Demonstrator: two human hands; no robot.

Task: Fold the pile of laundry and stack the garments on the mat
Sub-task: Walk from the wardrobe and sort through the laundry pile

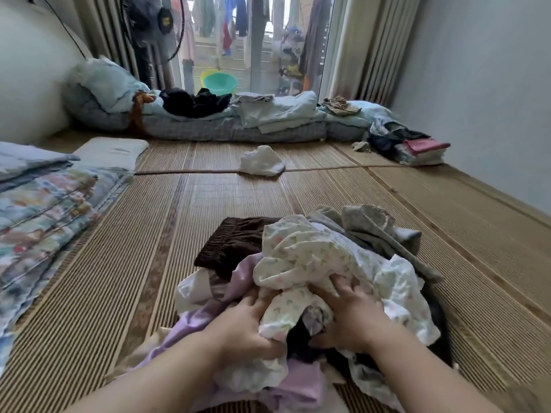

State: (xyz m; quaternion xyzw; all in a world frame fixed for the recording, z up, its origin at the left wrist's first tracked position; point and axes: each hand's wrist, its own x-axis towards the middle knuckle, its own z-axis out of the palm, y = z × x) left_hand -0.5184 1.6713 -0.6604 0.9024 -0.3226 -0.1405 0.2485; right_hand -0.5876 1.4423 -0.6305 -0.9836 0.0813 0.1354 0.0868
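Lying at the near centre of the woven mat (119, 263), the pile of laundry (372, 228) is worked from its near side. The white floral garment (313, 254) on top is gripped by the left hand (250, 323) and the right hand (351, 317), the fingers of each curled into its folds. A dark brown garment (235, 242) is seen at the pile's far left, with a lilac garment (208, 317) beneath. A folded stack (423, 150) is seen far right.

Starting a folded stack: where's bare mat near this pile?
Bare mat lies left of the laundry pile, up to the floral quilt, and ahead, up to the white garment. Crowded: the far right corner's folded stacks.
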